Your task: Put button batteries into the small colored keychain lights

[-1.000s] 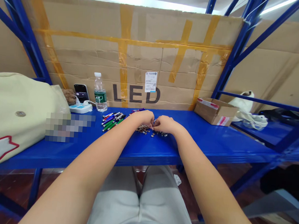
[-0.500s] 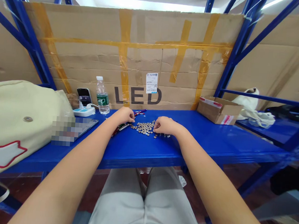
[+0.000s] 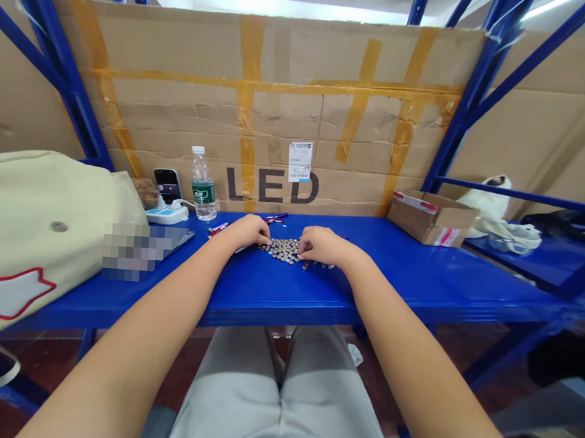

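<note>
A heap of small silver round pieces (image 3: 285,250) lies on the blue shelf (image 3: 418,281) between my hands. My left hand (image 3: 252,231) rests at the heap's left edge, fingers curled down over some small coloured pen-like sticks (image 3: 218,228); what it grips is hidden. My right hand (image 3: 322,244) sits at the heap's right edge, fingers curled and pinched at the pieces. A few more sticks (image 3: 276,217) lie behind the heap.
A cream bag (image 3: 31,227) fills the left of the shelf. Behind it stand a phone (image 3: 168,185), a white power strip (image 3: 167,214) and a water bottle (image 3: 203,185). An open cardboard box (image 3: 430,217) sits at the right. A taped cardboard wall (image 3: 280,111) closes the back.
My hands were together over the heap; the left hand moved left onto the sticks, then came back to the heap's left edge. The right hand stayed at the heap's right side.
</note>
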`<state>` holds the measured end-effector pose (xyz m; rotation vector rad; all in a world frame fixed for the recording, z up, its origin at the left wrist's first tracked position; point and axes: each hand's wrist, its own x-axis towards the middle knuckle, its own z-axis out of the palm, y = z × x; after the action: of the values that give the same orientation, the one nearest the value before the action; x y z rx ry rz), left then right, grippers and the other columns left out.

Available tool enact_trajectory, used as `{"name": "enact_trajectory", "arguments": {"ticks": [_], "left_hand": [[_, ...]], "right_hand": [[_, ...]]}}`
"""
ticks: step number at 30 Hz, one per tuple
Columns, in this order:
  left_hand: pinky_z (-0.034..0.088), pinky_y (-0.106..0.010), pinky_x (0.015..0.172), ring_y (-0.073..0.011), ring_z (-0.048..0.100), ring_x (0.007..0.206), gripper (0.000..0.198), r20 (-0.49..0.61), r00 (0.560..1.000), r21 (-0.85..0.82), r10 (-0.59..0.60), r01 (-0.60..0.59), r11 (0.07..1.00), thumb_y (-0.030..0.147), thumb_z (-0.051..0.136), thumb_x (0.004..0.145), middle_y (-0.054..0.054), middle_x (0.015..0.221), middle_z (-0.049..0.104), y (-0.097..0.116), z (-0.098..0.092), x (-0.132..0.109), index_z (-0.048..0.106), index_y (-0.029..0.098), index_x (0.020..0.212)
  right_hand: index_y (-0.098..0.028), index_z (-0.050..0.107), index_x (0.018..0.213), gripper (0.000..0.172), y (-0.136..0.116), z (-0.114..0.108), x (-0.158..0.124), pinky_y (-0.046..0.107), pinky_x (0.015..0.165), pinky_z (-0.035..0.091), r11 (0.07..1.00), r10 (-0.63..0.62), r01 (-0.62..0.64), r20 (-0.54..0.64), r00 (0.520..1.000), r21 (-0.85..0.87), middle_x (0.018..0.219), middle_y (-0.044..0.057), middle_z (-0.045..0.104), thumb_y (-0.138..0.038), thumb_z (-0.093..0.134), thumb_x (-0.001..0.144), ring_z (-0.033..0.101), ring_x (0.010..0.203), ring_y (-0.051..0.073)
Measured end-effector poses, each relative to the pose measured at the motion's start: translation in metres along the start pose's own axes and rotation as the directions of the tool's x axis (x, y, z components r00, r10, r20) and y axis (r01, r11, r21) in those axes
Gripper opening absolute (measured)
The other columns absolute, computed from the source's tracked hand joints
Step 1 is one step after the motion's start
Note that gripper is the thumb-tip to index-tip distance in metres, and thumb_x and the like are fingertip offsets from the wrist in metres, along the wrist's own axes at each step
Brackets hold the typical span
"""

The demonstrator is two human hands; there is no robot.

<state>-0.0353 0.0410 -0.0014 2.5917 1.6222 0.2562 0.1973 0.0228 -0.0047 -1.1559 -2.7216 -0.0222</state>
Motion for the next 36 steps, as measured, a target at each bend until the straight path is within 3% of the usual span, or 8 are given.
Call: {"name": "enact_trajectory", "arguments": {"ticks": [5, 9, 11, 16, 22, 29, 33, 36], "left_hand": [[0.043, -0.021, 0.069, -0.0146, 0.063, 0.078, 0.020, 0.042, 0.999, -0.017, -0.022, 0.022, 1.000, 0.032, 0.059, 0.078, -0.001, 0.083, 0.073, 0.003, -0.004, -0.008, 0.075, 0.021, 0.084], [0.043, -0.020, 0.077, -0.0160, 0.062, 0.093, 0.023, 0.078, 0.997, 0.009, -0.026, 0.025, 1.000, 0.034, 0.064, 0.074, 0.001, 0.101, 0.072, 0.001, -0.009, -0.014, 0.075, 0.026, 0.092], [0.042, -0.020, 0.079, -0.0170, 0.061, 0.096, 0.024, 0.077, 0.996, 0.021, -0.041, 0.039, 0.999, 0.036, 0.064, 0.073, 0.001, 0.105, 0.071, 0.000, -0.010, -0.016, 0.075, 0.027, 0.093], [0.043, -0.021, 0.078, -0.0180, 0.061, 0.094, 0.026, 0.085, 0.994, 0.022, -0.076, 0.074, 0.997, 0.040, 0.064, 0.072, -0.001, 0.101, 0.072, 0.000, -0.010, -0.017, 0.075, 0.025, 0.091], [0.042, -0.020, 0.076, -0.0158, 0.062, 0.089, 0.020, 0.126, 0.989, 0.024, -0.073, 0.071, 0.997, 0.033, 0.060, 0.075, 0.000, 0.099, 0.072, 0.000, -0.012, -0.020, 0.075, 0.025, 0.087], [0.043, -0.021, 0.076, -0.0170, 0.062, 0.089, 0.029, 0.124, 0.985, 0.027, -0.117, 0.115, 0.993, 0.045, 0.065, 0.072, -0.001, 0.101, 0.072, 0.001, -0.010, -0.018, 0.075, 0.025, 0.091], [0.043, -0.021, 0.074, -0.0171, 0.063, 0.090, 0.028, 0.128, 0.984, 0.032, -0.123, 0.120, 0.992, 0.043, 0.067, 0.070, -0.001, 0.101, 0.072, 0.004, -0.009, -0.016, 0.075, 0.025, 0.091], [0.043, -0.020, 0.073, -0.0160, 0.063, 0.087, 0.024, 0.137, 0.984, 0.036, -0.113, 0.109, 0.993, 0.039, 0.067, 0.071, 0.000, 0.098, 0.073, 0.005, -0.009, -0.016, 0.075, 0.025, 0.089]], "right_hand": [[-0.022, 0.072, 0.083, 0.011, 0.002, -0.003, -0.002, 0.020, 0.076, 0.041, 0.999, 0.031, -0.032, 0.027, 0.999, 0.043, 0.095, 0.002, 0.067, -0.025, 0.063, 0.079, 0.060, 0.088, 0.014], [-0.024, 0.072, 0.093, 0.020, 0.010, -0.003, 0.000, 0.029, 0.085, 0.041, 0.971, 0.233, -0.238, -0.114, 0.966, -0.032, 0.107, 0.006, 0.065, -0.028, 0.054, 0.084, 0.057, 0.099, 0.020], [-0.026, 0.072, 0.095, 0.022, 0.013, -0.001, 0.002, 0.034, 0.087, 0.040, 0.950, 0.292, -0.302, -0.125, 0.948, -0.076, 0.112, 0.007, 0.062, -0.030, 0.053, 0.084, 0.055, 0.104, 0.024], [-0.029, 0.073, 0.093, 0.022, 0.015, 0.005, 0.007, 0.041, 0.090, 0.038, 0.940, 0.319, -0.323, -0.054, 0.946, -0.113, 0.115, 0.008, 0.062, -0.035, 0.057, 0.081, 0.051, 0.109, 0.028], [-0.029, 0.075, 0.090, 0.020, 0.015, 0.003, 0.008, 0.041, 0.089, 0.039, 0.928, 0.367, -0.366, -0.002, 0.930, -0.064, 0.109, 0.006, 0.067, -0.033, 0.060, 0.077, 0.055, 0.105, 0.027], [-0.029, 0.074, 0.087, 0.018, 0.018, -0.005, 0.006, 0.039, 0.088, 0.040, 0.919, 0.393, -0.392, 0.063, 0.917, -0.031, 0.100, 0.004, 0.071, -0.035, 0.063, 0.075, 0.059, 0.100, 0.025], [-0.025, 0.074, 0.083, 0.028, 0.020, -0.004, 0.009, 0.040, 0.088, 0.040, 0.911, 0.412, -0.411, 0.028, 0.911, -0.025, 0.093, 0.007, 0.071, -0.046, 0.056, 0.079, 0.061, 0.094, 0.024], [-0.025, 0.074, 0.082, 0.026, 0.021, -0.001, 0.011, 0.040, 0.087, 0.039, 0.914, 0.403, -0.402, 0.014, 0.915, -0.045, 0.094, 0.007, 0.071, -0.046, 0.059, 0.076, 0.061, 0.096, 0.025]]}}
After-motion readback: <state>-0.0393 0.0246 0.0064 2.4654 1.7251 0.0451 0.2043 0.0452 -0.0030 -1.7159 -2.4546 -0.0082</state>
